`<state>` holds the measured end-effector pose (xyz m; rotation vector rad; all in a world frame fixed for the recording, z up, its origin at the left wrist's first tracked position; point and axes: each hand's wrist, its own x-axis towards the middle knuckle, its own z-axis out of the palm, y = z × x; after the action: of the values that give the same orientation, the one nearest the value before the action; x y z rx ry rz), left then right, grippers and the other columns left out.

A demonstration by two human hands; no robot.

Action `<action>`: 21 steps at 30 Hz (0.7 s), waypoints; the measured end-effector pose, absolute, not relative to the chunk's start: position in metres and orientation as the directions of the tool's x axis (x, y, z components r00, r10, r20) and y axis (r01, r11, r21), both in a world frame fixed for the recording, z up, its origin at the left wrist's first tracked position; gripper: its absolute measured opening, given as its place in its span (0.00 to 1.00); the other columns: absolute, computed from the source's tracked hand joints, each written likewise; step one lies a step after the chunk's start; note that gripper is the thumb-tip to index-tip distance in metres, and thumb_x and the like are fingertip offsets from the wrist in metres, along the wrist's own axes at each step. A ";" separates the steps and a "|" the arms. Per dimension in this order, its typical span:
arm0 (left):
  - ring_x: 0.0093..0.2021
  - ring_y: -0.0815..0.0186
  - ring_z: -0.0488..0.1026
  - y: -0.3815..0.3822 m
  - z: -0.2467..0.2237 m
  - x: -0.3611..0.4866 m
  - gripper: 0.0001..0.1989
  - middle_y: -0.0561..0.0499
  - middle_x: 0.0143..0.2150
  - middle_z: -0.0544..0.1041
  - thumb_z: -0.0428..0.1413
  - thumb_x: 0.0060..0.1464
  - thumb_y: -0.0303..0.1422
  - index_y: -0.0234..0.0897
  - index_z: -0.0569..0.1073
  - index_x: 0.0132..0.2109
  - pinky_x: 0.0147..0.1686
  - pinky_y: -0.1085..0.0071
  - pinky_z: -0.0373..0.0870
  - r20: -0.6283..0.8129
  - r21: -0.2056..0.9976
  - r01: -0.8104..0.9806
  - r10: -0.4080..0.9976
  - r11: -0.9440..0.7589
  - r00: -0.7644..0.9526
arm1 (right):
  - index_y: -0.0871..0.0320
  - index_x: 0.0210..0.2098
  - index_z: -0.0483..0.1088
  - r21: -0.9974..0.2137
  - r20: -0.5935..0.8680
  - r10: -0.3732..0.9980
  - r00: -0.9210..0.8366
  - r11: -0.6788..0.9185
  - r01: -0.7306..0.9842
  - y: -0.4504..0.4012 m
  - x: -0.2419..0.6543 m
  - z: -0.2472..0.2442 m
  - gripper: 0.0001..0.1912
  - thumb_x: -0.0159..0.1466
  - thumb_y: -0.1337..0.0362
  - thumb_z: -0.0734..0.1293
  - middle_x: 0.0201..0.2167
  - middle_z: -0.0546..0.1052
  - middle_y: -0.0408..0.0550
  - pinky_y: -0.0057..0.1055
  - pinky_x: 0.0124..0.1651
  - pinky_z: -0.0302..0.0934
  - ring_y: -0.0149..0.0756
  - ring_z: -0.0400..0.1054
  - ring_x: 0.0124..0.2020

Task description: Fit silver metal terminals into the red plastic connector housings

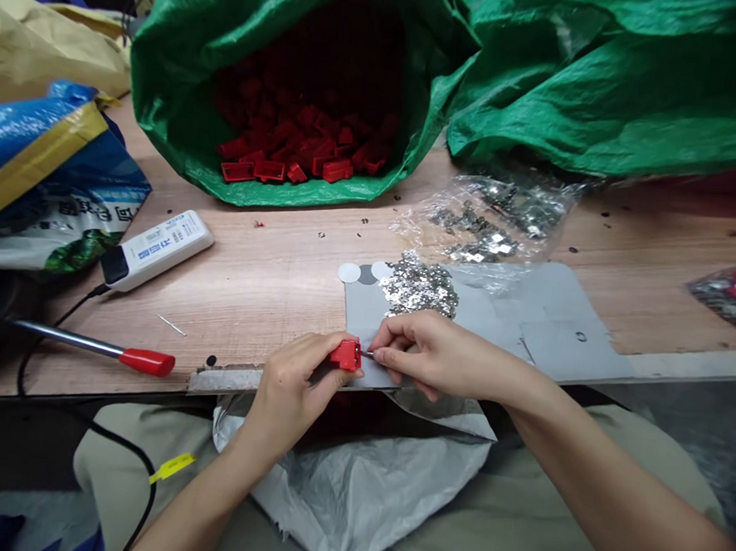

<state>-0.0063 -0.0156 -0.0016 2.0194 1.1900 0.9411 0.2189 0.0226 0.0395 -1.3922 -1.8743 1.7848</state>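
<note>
1 white device point(161, 246) beside blue bag point(31, 173); black cable point(152, 495) attached, bearing yellow tag point(174, 466); red-handled lever point(147, 362) nearby.

The bench point(243, 276) in front of me has a light, wood-grained top, with worn, pale edging point(699, 361) along its front. Below the bench's right end I see grey floor point(716, 438), dim and blurred; below its left end the space is nearly black. Whitish light lies across the bench top, leaving its underside in shadow.
</note>
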 end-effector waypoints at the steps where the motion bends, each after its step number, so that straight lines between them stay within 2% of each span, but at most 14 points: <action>1: 0.42 0.63 0.81 -0.016 -0.002 -0.007 0.11 0.49 0.44 0.83 0.61 0.60 0.32 0.40 0.77 0.50 0.43 0.70 0.75 0.271 0.780 0.469 0.899 -0.414 0.343 | 0.58 0.34 0.73 -0.866 -0.428 0.734 -0.527 -0.166 0.472 0.021 0.219 0.038 0.09 0.66 0.61 0.65 0.24 0.77 0.43 0.23 0.17 0.55 0.27 0.63 0.13; 7: 0.44 0.64 0.80 -0.015 -0.002 -0.009 0.13 0.51 0.46 0.83 0.63 0.58 0.30 0.41 0.77 0.50 0.44 0.73 0.75 0.258 0.800 0.456 0.909 -0.390 0.326 | 0.58 0.35 0.72 -0.881 -0.414 0.737 -0.534 -0.177 0.439 0.019 0.221 0.034 0.09 0.68 0.60 0.64 0.24 0.76 0.41 0.22 0.17 0.56 0.27 0.65 0.14; 14: 0.45 0.63 0.80 -0.015 0.000 -0.007 0.11 0.49 0.46 0.83 0.63 0.58 0.30 0.40 0.77 0.49 0.44 0.71 0.75 0.247 0.810 0.445 0.910 -0.382 0.333 | 0.58 0.33 0.71 -0.871 -0.389 0.779 -0.491 -0.138 0.471 0.018 0.216 0.036 0.08 0.67 0.62 0.64 0.21 0.73 0.40 0.22 0.17 0.55 0.28 0.64 0.12; 21: 0.45 0.63 0.80 -0.015 0.000 -0.007 0.11 0.50 0.46 0.83 0.63 0.58 0.31 0.40 0.78 0.49 0.44 0.72 0.74 0.226 0.820 0.448 0.921 -0.355 0.317 | 0.58 0.34 0.71 -0.876 -0.416 0.738 -0.532 -0.167 0.453 0.020 0.217 0.038 0.08 0.66 0.62 0.63 0.23 0.74 0.41 0.22 0.16 0.56 0.27 0.63 0.13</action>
<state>-0.0072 -0.0155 0.0001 1.9384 1.2072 0.9365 0.2170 0.0197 0.0376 -1.3730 -1.8559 1.7635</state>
